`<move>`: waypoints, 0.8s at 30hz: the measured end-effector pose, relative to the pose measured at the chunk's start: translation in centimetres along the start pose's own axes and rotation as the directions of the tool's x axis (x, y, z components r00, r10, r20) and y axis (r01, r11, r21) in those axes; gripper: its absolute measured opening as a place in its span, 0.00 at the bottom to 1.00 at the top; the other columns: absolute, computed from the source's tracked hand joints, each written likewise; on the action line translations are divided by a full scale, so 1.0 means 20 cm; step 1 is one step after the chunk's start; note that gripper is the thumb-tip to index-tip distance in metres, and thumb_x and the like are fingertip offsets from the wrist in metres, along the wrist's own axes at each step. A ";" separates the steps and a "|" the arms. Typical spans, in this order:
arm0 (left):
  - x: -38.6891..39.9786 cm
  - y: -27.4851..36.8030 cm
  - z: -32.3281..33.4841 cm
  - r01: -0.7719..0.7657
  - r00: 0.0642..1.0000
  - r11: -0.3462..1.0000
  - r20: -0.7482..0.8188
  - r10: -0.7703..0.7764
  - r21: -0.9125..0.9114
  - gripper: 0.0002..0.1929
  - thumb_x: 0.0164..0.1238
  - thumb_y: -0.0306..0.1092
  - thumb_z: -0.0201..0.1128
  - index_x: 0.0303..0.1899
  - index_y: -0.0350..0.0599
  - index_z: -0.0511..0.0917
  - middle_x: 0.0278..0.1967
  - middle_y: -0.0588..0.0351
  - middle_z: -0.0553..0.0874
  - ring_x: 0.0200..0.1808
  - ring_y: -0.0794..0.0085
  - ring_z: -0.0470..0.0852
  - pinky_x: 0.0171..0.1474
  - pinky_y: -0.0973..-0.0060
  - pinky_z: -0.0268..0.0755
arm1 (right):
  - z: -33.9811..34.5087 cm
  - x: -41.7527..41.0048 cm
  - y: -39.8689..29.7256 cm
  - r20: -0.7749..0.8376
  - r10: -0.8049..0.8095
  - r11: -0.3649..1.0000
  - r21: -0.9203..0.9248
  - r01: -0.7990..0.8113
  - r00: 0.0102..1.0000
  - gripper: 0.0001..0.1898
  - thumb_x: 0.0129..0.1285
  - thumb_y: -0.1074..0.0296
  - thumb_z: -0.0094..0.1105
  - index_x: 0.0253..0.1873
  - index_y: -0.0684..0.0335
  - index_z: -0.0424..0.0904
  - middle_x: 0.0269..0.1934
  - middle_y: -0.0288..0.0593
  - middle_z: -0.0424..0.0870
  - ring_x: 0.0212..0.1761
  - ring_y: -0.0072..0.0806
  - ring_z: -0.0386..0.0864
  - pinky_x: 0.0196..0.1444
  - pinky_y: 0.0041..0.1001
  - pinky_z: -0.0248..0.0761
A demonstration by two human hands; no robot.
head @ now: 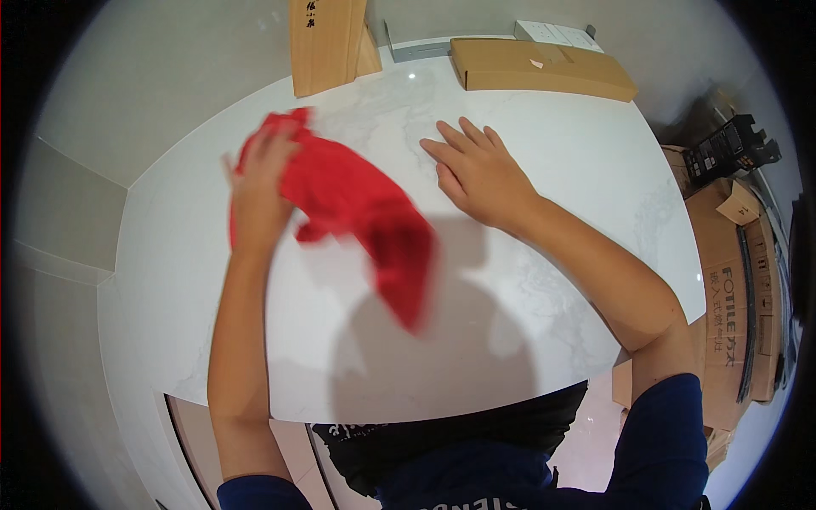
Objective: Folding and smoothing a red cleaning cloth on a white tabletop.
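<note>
A crumpled red cloth lies partly across the white marbled countertop, its lower tip blurred. My left hand is on the cloth's upper left part, with red fabric showing around the fingers; the hand is blurred, and whether the fingers grip the fabric or only press on it is hard to tell. To the right of the cloth, my right hand rests palm down on the countertop with its fingers spread. It holds nothing and does not touch the cloth.
A wooden block bearing writing stands at the back left against the wall. A flat cardboard box lies at the back right, before white socket plates. Cardboard boxes and a black box stand beyond the right edge.
</note>
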State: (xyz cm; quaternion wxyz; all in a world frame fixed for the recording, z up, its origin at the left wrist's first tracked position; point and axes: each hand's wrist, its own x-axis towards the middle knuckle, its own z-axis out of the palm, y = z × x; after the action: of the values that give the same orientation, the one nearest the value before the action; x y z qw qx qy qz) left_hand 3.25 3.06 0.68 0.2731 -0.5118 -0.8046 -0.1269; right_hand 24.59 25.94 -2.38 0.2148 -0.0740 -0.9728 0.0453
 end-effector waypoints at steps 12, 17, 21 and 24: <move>-0.22 0.57 -0.06 -0.430 0.885 0.829 0.016 0.466 -0.357 0.11 0.61 0.36 0.65 0.46 0.64 0.82 0.67 0.54 0.72 0.75 0.45 0.57 0.67 0.22 0.45 | 0.03 -0.01 0.03 0.056 0.000 1.000 -0.021 0.002 0.998 0.21 0.75 0.61 0.45 0.69 0.56 0.70 0.73 0.55 0.66 0.75 0.57 0.60 0.75 0.54 0.53; -0.21 0.74 -0.29 -0.646 0.639 0.441 -0.127 0.758 -0.623 0.09 0.60 0.37 0.66 0.40 0.68 0.79 0.64 0.63 0.78 0.69 0.60 0.74 0.68 0.43 0.66 | 0.04 0.01 -0.01 0.048 -0.025 1.000 -0.015 0.025 0.999 0.22 0.73 0.63 0.47 0.70 0.55 0.69 0.73 0.54 0.66 0.75 0.56 0.61 0.75 0.53 0.53; -0.03 0.30 -0.11 0.124 0.971 0.472 0.204 0.122 -0.873 0.18 0.67 0.33 0.67 0.58 0.43 0.81 0.59 0.53 0.84 0.60 0.64 0.81 0.60 0.70 0.75 | 0.00 0.00 0.02 0.015 -0.041 0.998 -0.049 0.042 0.999 0.22 0.73 0.62 0.48 0.70 0.56 0.70 0.73 0.54 0.66 0.75 0.56 0.61 0.74 0.53 0.54; -0.06 -0.16 0.04 0.503 0.857 0.524 0.319 -0.405 -0.687 0.23 0.73 0.31 0.59 0.67 0.41 0.71 0.61 0.51 0.81 0.59 0.66 0.80 0.62 0.71 0.72 | 0.01 0.01 -0.01 0.035 0.016 0.999 0.046 -0.018 0.999 0.22 0.73 0.60 0.46 0.67 0.58 0.73 0.72 0.56 0.67 0.75 0.57 0.61 0.75 0.54 0.52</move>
State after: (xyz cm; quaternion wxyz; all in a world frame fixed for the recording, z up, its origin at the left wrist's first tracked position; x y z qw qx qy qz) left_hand 0.53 1.05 -0.37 -0.0541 -0.3561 -0.7981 -0.4830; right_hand 24.30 25.71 -2.54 0.1992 -0.0764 -0.9744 0.0708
